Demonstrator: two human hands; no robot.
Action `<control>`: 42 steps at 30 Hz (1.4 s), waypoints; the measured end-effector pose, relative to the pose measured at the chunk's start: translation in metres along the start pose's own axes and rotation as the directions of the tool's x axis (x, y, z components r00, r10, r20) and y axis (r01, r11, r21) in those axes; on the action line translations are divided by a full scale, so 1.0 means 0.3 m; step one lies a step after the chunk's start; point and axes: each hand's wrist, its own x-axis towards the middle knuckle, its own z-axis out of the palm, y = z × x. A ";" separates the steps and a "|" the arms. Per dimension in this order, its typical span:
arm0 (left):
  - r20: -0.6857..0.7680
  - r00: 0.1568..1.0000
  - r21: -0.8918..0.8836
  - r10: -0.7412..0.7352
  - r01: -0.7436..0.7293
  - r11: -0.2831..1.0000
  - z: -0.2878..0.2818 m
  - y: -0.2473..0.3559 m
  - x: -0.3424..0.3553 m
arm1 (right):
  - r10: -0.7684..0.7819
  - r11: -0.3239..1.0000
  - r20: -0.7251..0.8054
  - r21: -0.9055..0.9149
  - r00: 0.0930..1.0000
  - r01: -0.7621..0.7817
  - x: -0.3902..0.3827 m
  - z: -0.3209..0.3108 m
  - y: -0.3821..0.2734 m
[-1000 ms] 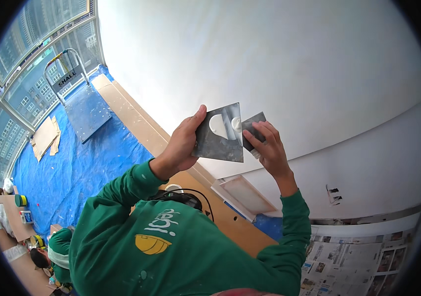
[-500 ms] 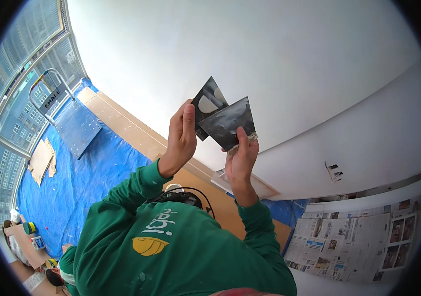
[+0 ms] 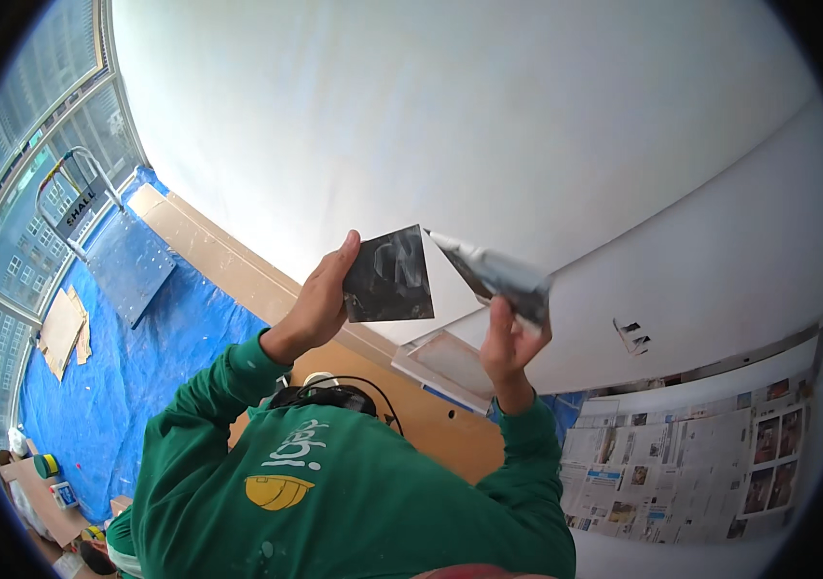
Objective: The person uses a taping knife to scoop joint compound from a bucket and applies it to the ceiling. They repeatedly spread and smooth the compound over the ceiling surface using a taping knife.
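Note:
My left hand (image 3: 320,301) grips a dark, square filling-knife blade (image 3: 390,282) by its left edge, its smeared face toward me. In my right hand (image 3: 511,347) a second filling knife (image 3: 496,278) is tilted, part of its face catching the light and blurred by movement. The two blades come close at their upper corners; whether they touch I cannot tell. My right thumb lies at its lower edge, the fingers behind it. Both knives are held in front of a large white wall panel (image 3: 411,116).
Blue sheeting (image 3: 199,338) covers the floor at left, with a flat trolley (image 3: 132,265) and cardboard scraps (image 3: 64,333) on it. A brown strip (image 3: 209,251) runs along the wall's foot. Newspaper (image 3: 662,473) lies at lower right. The lower wall has a small cutout (image 3: 631,338).
The knives, overlapping before, have parted. The left one has turned and come lower; the right one has swung to the right and tilted. My view has shifted slightly.

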 end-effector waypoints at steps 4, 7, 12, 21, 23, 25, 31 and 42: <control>0.135 0.982 -0.269 -0.130 0.162 0.949 0.047 0.045 0.029 | -0.303 0.787 0.617 -0.268 0.726 0.556 0.119 -0.014 -0.071; 0.047 0.998 -0.217 -0.034 0.043 0.975 0.081 0.035 0.037 | -0.271 0.670 0.713 -0.342 0.647 0.659 0.152 -0.014 -0.058; 0.044 0.998 -0.191 0.038 -0.029 0.981 0.117 0.042 0.053 | -0.148 0.527 0.721 -0.522 0.677 0.671 0.252 -0.080 0.007; 0.479 0.400 0.505 0.781 -0.853 0.127 0.080 0.091 0.152 | 0.661 0.724 -0.095 0.340 0.744 -0.600 0.211 -0.137 -0.102; 0.710 0.067 0.446 0.701 -0.813 -0.375 0.088 0.134 0.178 | 0.904 0.340 -0.009 0.622 0.427 -0.706 0.217 -0.048 -0.171; 0.836 -0.102 0.303 0.539 -0.733 -0.609 0.075 0.145 0.217 | 0.884 0.142 0.252 0.659 0.395 -0.739 0.194 -0.013 -0.182; 0.943 0.105 0.295 0.316 -0.704 -0.646 0.051 0.188 0.255 | 0.912 0.165 0.185 0.653 0.367 -0.739 0.279 -0.021 -0.236; 0.528 0.721 0.841 0.449 -0.519 -0.156 -0.355 -0.053 0.081 | 0.119 0.798 -0.159 -0.572 0.980 -0.190 1.221 -0.615 -0.390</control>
